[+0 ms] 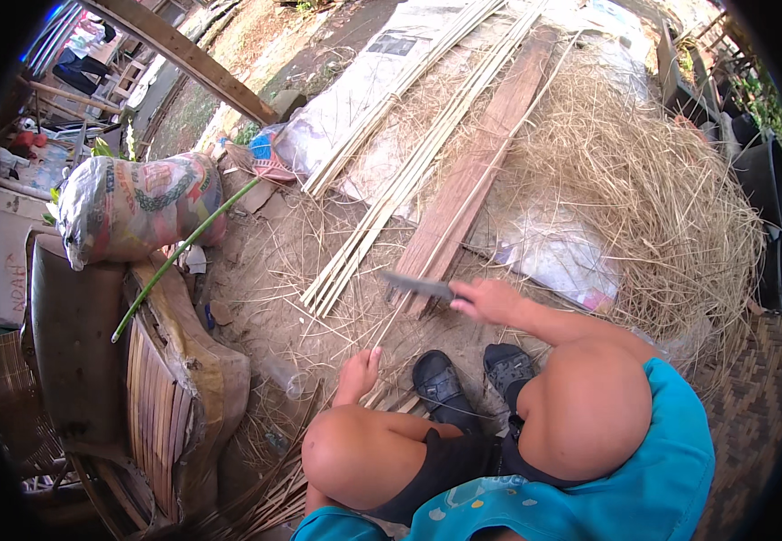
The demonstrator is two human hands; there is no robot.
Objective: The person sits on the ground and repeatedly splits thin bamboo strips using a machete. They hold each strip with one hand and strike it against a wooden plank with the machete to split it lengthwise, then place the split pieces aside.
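Observation:
My right hand (490,300) is closed round the handle of a knife (420,286), its dark blade pointing left over the near end of a brown wooden plank (477,176). Pinched in my left hand (358,372), low and left of the blade, is the near end of a thin bamboo strip (479,185). From there the strip runs up past the knife and along the plank toward the far end. At the blade it is partly covered, so I cannot tell whether the edge touches it. Long pale bamboo strips (391,203) lie left of the plank.
A heap of curly bamboo shavings (634,180) covers the right side of a white sheet (558,252). To the left are a stuffed sack (143,203), a green bamboo stick (188,243) and a worn chair (188,361). More strips (274,500) lie beside my left leg.

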